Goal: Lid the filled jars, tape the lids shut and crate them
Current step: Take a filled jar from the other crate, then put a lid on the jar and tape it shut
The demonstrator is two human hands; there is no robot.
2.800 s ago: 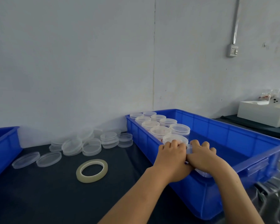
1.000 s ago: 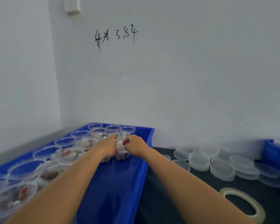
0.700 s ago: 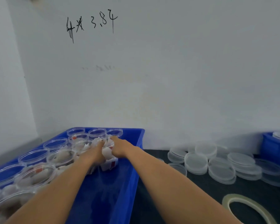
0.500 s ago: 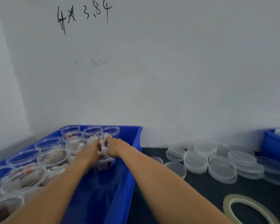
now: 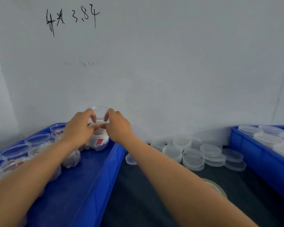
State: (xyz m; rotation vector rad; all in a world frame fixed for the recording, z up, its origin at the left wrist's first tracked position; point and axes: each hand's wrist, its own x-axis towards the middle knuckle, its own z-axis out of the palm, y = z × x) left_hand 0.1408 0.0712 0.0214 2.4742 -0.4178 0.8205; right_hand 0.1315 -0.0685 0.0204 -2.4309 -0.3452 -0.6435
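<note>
Left hand [image 5: 79, 128] and right hand [image 5: 117, 126] grip an unlidded filled jar [image 5: 98, 136], fingers curled round it. Jar held above the left blue crate [image 5: 95, 177].

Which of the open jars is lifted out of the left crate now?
The jar with the red label, held by both hands, left and right; the others stand in the crate.

Both hands on one clear open jar [image 5: 97, 128], held above L blue crate [image 5: 95, 185], near its far R corner. L hand [image 5: 79, 128] grips jar's L side, R hand [image 5: 117, 126] its R side, fingers curled at rim. Jar contents white w/ red label. More open filled jars [image 5: 38, 140] in L crate. Loose lids [image 5: 193, 153] stacked R of L crate on dark table [image 5: 138, 202]. Tape roll [image 5: 217, 188] nearer, partly behind R forearm. 2nd blue crate [image 5: 261, 161] far R, lidded jars [image 5: 267, 138] inside.
</note>
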